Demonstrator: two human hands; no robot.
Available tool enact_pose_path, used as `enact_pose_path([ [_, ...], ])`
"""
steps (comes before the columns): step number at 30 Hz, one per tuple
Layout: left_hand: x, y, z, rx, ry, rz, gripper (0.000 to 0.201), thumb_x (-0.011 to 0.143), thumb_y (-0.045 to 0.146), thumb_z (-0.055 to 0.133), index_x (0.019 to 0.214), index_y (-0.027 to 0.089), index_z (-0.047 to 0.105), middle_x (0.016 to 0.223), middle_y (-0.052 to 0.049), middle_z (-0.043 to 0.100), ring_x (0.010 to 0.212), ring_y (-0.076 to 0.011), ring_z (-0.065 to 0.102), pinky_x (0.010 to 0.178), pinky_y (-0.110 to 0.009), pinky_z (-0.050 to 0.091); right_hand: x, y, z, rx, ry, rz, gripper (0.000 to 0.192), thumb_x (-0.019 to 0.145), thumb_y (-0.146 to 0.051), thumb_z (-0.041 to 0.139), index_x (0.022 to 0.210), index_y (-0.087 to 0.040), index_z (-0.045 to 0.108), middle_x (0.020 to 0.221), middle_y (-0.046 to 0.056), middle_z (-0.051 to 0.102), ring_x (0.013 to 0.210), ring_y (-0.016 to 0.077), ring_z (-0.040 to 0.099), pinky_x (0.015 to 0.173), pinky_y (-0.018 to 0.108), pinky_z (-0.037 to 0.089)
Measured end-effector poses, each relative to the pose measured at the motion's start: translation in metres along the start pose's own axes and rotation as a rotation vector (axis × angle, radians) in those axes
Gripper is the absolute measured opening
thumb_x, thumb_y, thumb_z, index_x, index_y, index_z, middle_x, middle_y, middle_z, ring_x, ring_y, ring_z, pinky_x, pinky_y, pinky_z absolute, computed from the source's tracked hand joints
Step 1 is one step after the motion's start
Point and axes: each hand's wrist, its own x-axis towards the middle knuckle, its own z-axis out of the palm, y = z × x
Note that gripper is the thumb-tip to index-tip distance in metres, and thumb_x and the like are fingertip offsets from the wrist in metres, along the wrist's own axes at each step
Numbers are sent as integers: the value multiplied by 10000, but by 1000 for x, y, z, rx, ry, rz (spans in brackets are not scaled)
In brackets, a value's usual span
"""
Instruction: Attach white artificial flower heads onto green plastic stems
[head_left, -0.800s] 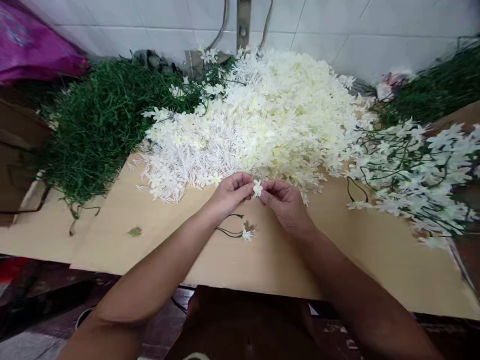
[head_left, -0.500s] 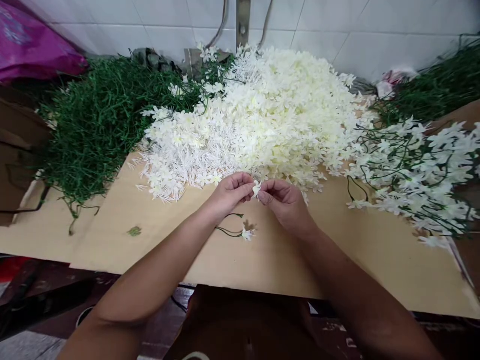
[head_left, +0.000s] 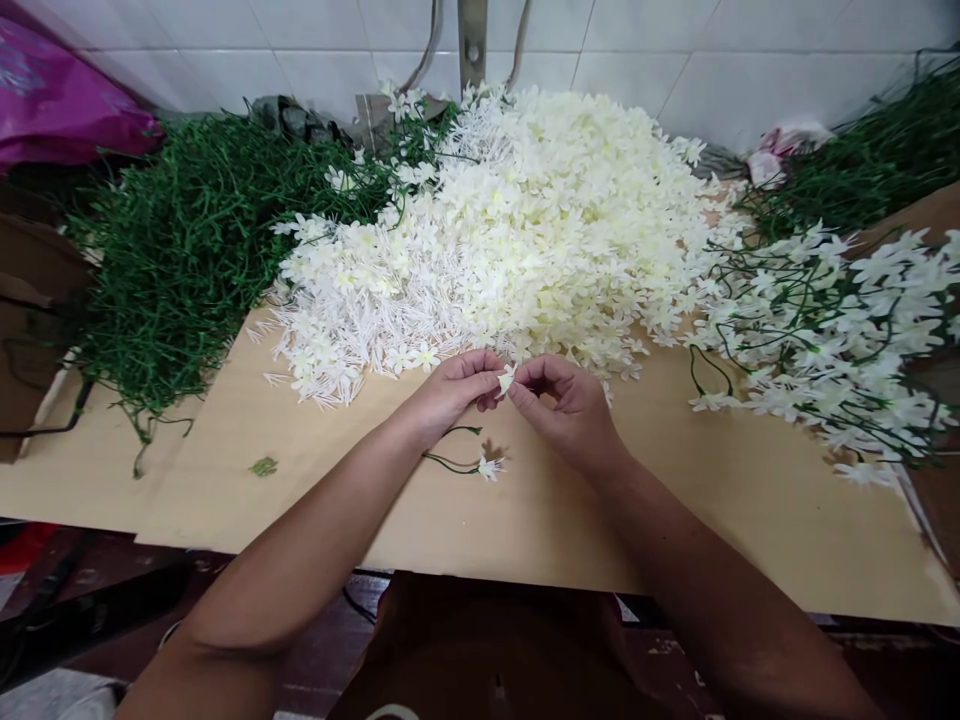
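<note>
While your left hand (head_left: 450, 392) & right hand (head_left: 564, 408) both pinch the white flower (head_left: 505, 380), keep it gentle: light, soft, prob. crushable, so grip near its base.

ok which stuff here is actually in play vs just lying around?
In play: left hand and right hand pinching one white blossom; green stem with flower below; loose blossom pile.
Lying about: green stem heap, finished sprays, purple bag.

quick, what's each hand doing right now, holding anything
Left hand: fingers pinched shut on the small white flower.
Right hand: fingertips pinched on the same flower from the other side.
</note>
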Motion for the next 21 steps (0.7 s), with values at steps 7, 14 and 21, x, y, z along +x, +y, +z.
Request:
enact_pose_path([
  [7,0,-2,0,21,99,124,217,658,243,757,775,158,595,664,43,548,587,-63,480,583,-212,375,0,4,0,-21,56,-9,72,784,-233,644,740,-181,619,672,4,637,607,117,585,590,265,492],
  [14,-3,-2,-4,165,76,268,245,702,334,792,812,157,663,744,2,630,687,-96,550,665,-235,427,1,9,-2,-9,59,30,90,781,-252,654,748,-171,632,676,3,638,612,114,577,598,260,478],
  [21,-5,-2,-2,241,69,347,272,688,353,809,809,153,670,716,1,633,673,-91,561,642,-220,446,0,8,-2,-3,63,41,107,799,-258,649,735,-176,624,656,-9,624,598,109,547,579,250,451],
])
